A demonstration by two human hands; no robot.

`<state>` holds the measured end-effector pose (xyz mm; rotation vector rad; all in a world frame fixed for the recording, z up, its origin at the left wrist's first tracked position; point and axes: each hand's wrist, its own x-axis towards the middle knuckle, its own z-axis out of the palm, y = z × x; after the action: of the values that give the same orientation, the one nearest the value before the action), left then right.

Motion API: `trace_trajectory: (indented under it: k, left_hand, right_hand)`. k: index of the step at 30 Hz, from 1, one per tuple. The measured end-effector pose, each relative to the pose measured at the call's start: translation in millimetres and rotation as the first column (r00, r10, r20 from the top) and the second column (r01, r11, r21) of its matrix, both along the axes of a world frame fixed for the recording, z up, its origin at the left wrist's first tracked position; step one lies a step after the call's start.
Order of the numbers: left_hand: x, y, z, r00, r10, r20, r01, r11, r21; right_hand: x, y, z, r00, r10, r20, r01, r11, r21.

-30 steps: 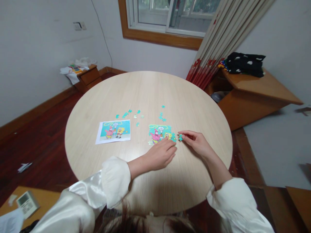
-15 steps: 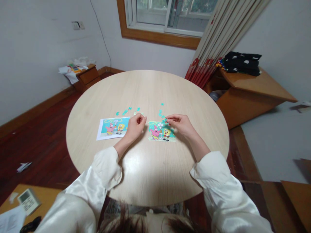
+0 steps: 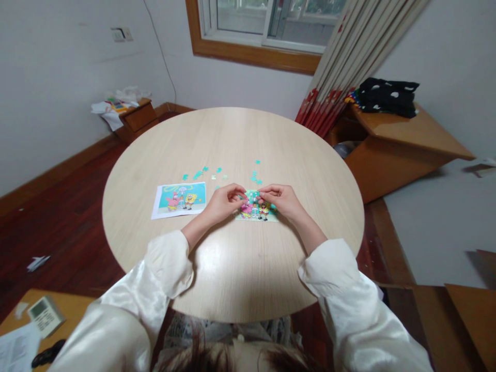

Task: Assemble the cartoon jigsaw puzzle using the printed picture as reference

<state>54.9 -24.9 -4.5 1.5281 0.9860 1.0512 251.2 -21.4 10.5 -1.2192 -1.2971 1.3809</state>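
A cartoon jigsaw puzzle (image 3: 255,213) lies on the round table with its upper part covered by my fingers. My left hand (image 3: 225,201) is closed in a pinch over the puzzle's upper left; what its fingertips hold, if anything, is too small to make out. From the other side my right hand (image 3: 282,199) pinches a small teal puzzle piece at the puzzle's top edge, mostly hidden by the fingers. To the left lies a printed reference picture (image 3: 182,198) with the same cartoon figures. Loose teal pieces (image 3: 198,174) are scattered behind it, and more loose pieces (image 3: 254,176) sit beyond the puzzle.
The pale round table (image 3: 240,279) has its curved front edge near my body. At the right stands a tilted wooden cabinet (image 3: 403,147) with a black cloth on top. A small device (image 3: 45,316) rests on a surface at lower left.
My left hand has moved right, from beside the printed picture to the puzzle's upper left. My right hand has shifted slightly left, its fingertips now closer to the middle of the puzzle's top.
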Motion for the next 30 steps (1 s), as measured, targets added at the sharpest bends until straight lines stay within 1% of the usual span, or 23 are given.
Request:
trace_trajectory:
  k: [2, 6, 14, 22, 24, 26, 28, 30]
  left_hand:
    - [1, -1, -1.5, 1.0, -0.023, 0.005, 0.023, 1.0, -0.009]
    - [2, -2, -2.5, 0.999, -0.031, 0.01, 0.031, 1.0, -0.003]
    - [4, -2, -1.6, 1.0, 0.018, -0.005, -0.018, 1.0, -0.002]
    - [5, -3, 0.1, 0.998, 0.025, -0.051, -0.025, 1.0, 0.004]
    - [4, -3, 1.5, 0.997, 0.041, -0.06, -0.041, 0.999, 0.013]
    - [3, -4, 3.3, 0.992, 0.072, -0.102, -0.069, 0.997, 0.037]
    - [2, -4, 4.9, 0.981, 0.108, -0.159, -0.098, 0.993, 0.068]
    - [0, -5, 5.9, 0.97, 0.127, -0.207, -0.111, 0.99, 0.091]
  right_hand:
    - [-3, -2, 0.7, 1.0, 0.015, -0.016, -0.015, 1.0, -0.011]
    - [-5, -4, 0.9, 0.999, 0.041, -0.028, -0.041, 0.999, -0.016]
    - [-5, -2, -0.6, 0.996, 0.091, -0.011, -0.091, 0.996, -0.023]
    - [-6, -3, -4.0, 0.994, 0.101, 0.03, -0.1, 0.995, -0.012]
    - [-3, 0, -6.0, 0.997, 0.067, 0.043, -0.068, 0.998, 0.007]
    - [4, 10, -9.1, 0.997, -0.012, 0.07, 0.009, 0.999, 0.051]
    - [17, 25, -13.7, 0.983, -0.146, 0.108, 0.13, 0.981, 0.141]
    - [30, 45, -19.8, 0.939, -0.296, 0.176, 0.253, 0.94, 0.23]
